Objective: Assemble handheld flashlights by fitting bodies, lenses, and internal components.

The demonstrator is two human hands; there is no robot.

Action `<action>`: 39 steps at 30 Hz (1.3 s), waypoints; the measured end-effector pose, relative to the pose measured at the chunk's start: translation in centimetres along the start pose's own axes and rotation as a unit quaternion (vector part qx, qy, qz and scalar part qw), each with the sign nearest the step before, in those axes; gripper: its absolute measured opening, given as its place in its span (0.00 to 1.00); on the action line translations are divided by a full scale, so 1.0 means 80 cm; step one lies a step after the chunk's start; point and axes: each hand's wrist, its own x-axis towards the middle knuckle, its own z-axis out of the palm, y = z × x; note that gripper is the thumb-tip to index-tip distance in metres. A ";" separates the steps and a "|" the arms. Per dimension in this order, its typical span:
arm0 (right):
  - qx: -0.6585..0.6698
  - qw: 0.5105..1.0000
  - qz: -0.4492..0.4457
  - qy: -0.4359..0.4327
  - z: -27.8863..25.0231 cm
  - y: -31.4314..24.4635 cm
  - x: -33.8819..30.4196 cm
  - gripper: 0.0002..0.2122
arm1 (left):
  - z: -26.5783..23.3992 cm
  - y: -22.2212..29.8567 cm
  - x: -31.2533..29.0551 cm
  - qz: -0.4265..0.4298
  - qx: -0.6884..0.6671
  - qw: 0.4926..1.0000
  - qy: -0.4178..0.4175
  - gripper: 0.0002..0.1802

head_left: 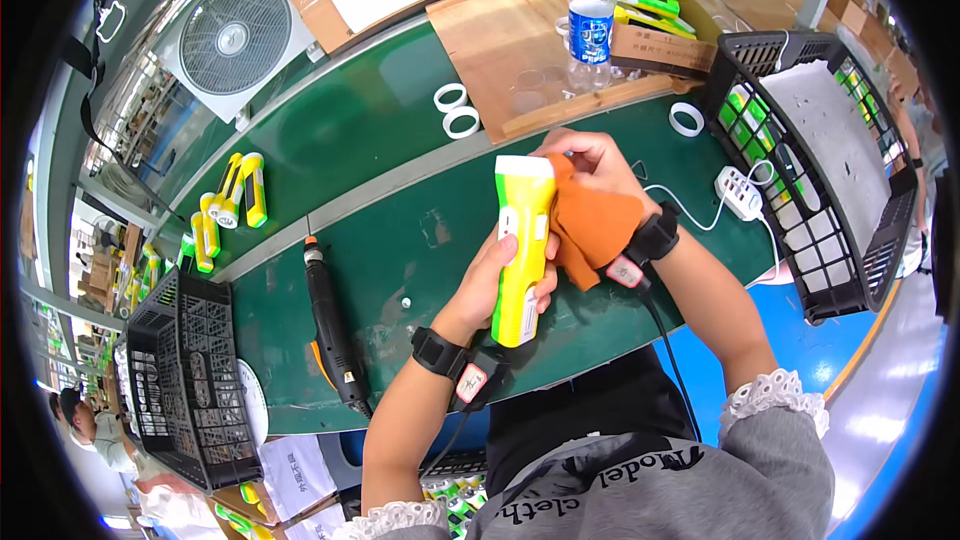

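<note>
Upright over the green bench, a yellow and green flashlight (519, 260) with a white head is gripped in my left hand (487, 283), its fingers wrapped round the body. My right hand (588, 162) pinches an orange cloth (597, 225) against the side of the flashlight's head. Most of the cloth hangs below that hand, beside the flashlight. Both wrists wear black straps with small tagged boxes and cables. To the left of my hands lies a black electric screwdriver (332, 325) with an orange tip.
Several flashlights (238, 192) lie at the left. White rings (461, 122) sit beyond my hands, near a water bottle (591, 25) and a cardboard box (660, 48) of flashlights. Black crates (185, 375) flank the bench; a white power strip (738, 193) is by the right one.
</note>
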 end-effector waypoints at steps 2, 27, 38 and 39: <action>-0.016 1.000 -0.005 0.008 -0.001 0.000 0.001 0.09 | 0.002 -0.001 -0.001 0.007 0.066 0.996 0.059 0.26; 0.023 0.998 -0.036 -0.042 -0.001 -0.008 0.002 0.11 | 0.000 -0.002 -0.005 -0.011 -0.061 0.998 -0.018 0.30; 0.125 0.991 -0.044 -0.013 0.017 -0.024 -0.002 0.14 | 0.016 0.000 0.001 0.026 0.004 1.000 -0.002 0.28; 0.088 0.996 -0.032 -0.012 0.018 -0.029 -0.004 0.13 | 0.015 0.001 -0.001 0.025 0.007 1.000 0.007 0.28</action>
